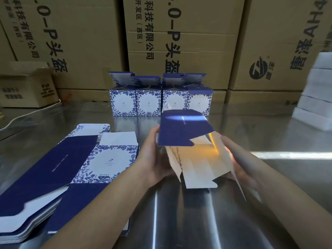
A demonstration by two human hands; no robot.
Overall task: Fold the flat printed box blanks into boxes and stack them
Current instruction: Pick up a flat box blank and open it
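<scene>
Left brown carton [71, 42], 10 o'clock: black print turned sideways, "科技有限公司", "(西区)", ".0-P头盔".
Centre brown carton [188, 24], 12 o'clock: same lines, with "开发区(西区)".
Right brown carton [280, 42], 2 o'clock: round black logo; large characters turned sideways, only "AH" legible.
Small carton [27, 90], 9 o'clock: print blurred, unreadable.
Folded boxes [124, 103], 12 o'clock, and top flat blank [111, 159], 8 o'clock: small emblem with caption, too small to read.
Half-folded blank [181, 128], centre: one fine white line on the navy panel, illegible.

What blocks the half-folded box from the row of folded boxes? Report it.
Nothing visible. The half-folded box, held by left hand and right hand, is just before the row of folded boxes; only bare table between.
</scene>
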